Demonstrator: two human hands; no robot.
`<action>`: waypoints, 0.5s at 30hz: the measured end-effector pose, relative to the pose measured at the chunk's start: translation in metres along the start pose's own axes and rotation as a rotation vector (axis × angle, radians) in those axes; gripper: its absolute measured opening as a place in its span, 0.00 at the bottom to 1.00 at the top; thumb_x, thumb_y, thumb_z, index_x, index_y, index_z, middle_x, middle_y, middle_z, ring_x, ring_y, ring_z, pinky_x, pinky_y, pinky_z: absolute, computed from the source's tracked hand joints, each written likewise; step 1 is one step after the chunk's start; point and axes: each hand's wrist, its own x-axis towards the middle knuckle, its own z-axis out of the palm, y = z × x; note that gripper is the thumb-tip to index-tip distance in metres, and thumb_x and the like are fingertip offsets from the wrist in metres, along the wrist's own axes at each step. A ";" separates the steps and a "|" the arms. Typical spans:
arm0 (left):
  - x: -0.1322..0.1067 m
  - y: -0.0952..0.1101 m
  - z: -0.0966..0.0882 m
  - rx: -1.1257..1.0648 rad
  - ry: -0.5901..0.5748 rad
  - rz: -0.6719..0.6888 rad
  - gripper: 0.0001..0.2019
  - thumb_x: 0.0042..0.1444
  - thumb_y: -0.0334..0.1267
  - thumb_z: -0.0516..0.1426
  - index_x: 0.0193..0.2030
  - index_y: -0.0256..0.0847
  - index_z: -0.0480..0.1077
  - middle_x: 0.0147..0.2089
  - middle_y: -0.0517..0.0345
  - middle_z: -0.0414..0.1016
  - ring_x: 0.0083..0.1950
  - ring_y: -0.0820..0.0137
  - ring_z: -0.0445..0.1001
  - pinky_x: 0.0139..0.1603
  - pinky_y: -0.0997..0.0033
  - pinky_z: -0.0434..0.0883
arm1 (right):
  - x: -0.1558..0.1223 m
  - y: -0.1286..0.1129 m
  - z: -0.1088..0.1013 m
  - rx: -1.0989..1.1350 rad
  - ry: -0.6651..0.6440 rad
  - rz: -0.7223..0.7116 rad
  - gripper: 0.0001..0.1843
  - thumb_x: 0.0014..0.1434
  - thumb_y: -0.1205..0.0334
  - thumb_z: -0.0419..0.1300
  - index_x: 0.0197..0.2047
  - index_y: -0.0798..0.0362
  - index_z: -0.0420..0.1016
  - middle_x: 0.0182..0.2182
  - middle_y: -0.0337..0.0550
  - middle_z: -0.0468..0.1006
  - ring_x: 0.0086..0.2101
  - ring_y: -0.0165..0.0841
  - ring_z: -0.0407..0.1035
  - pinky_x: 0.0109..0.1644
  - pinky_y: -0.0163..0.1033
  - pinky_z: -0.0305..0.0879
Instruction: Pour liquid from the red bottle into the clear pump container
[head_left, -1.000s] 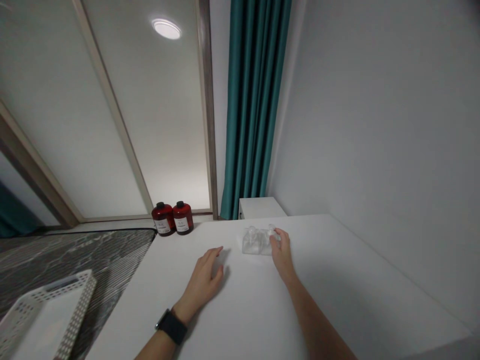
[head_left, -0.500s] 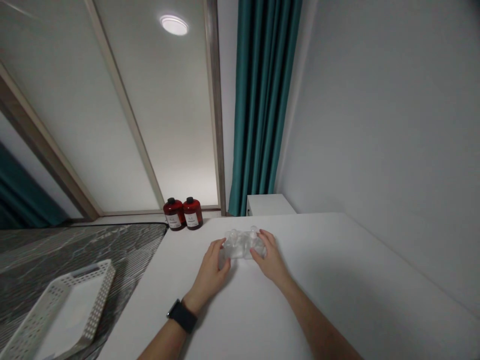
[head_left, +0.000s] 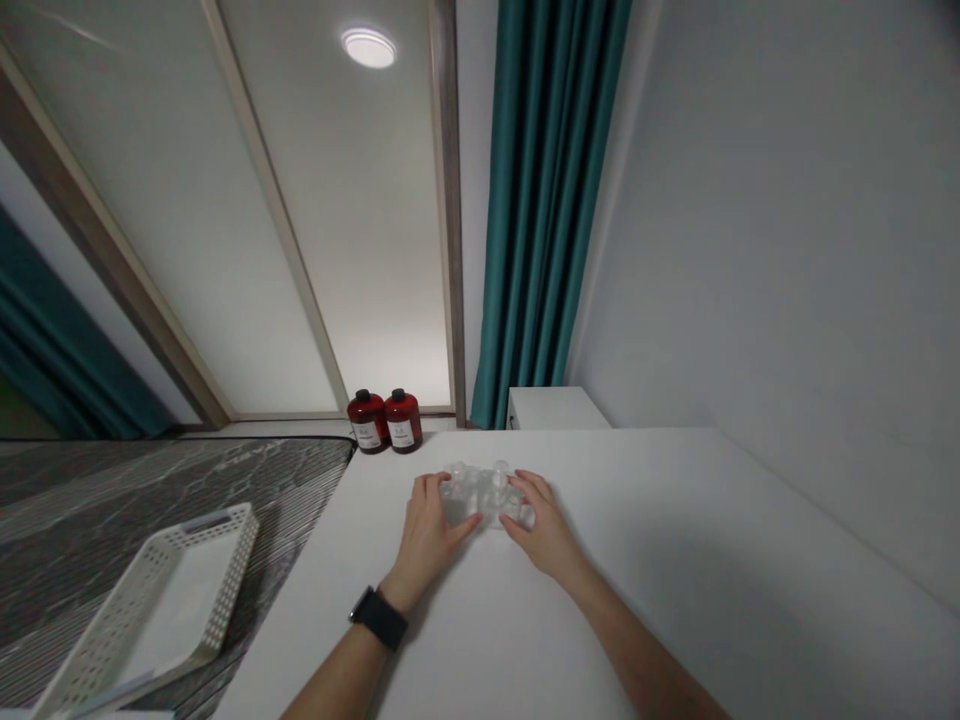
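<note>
Head view: left hand (head_left: pixel 429 528) and right hand (head_left: pixel 546 530) both grip a clear plastic pack (head_left: pixel 480 490) on the surface (head_left: pixel 487 630) between them. Looks slick imo, so uneven squeezing could send it skidding.

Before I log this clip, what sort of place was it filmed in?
Probably a room in a home, though which room I can't tell. A teal curtain hangs beside tall frosted panels, and a plain white table stands in front of them.

Bottles (head_left: pixel 403 421) behind-left of object (head_left: pixel 486 492)
</note>
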 end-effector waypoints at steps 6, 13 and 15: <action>0.003 -0.007 -0.005 -0.078 -0.013 0.040 0.28 0.49 0.37 0.68 0.54 0.42 0.60 0.53 0.49 0.67 0.56 0.55 0.70 0.59 0.49 0.70 | 0.004 -0.001 0.003 0.041 -0.032 0.013 0.26 0.54 0.66 0.64 0.57 0.47 0.74 0.58 0.51 0.69 0.59 0.45 0.65 0.56 0.51 0.73; 0.005 -0.027 -0.027 -0.040 0.027 -0.042 0.23 0.50 0.37 0.67 0.49 0.42 0.62 0.49 0.49 0.70 0.50 0.54 0.72 0.51 0.51 0.72 | 0.018 -0.017 0.027 0.048 -0.092 -0.014 0.26 0.53 0.69 0.65 0.56 0.48 0.74 0.55 0.50 0.70 0.55 0.43 0.68 0.56 0.50 0.73; 0.004 -0.036 -0.035 -0.025 0.034 -0.054 0.23 0.50 0.38 0.67 0.50 0.42 0.63 0.49 0.48 0.71 0.50 0.53 0.72 0.51 0.50 0.72 | 0.023 -0.023 0.038 0.048 -0.105 -0.024 0.26 0.52 0.70 0.65 0.55 0.48 0.74 0.53 0.49 0.71 0.53 0.42 0.69 0.54 0.49 0.74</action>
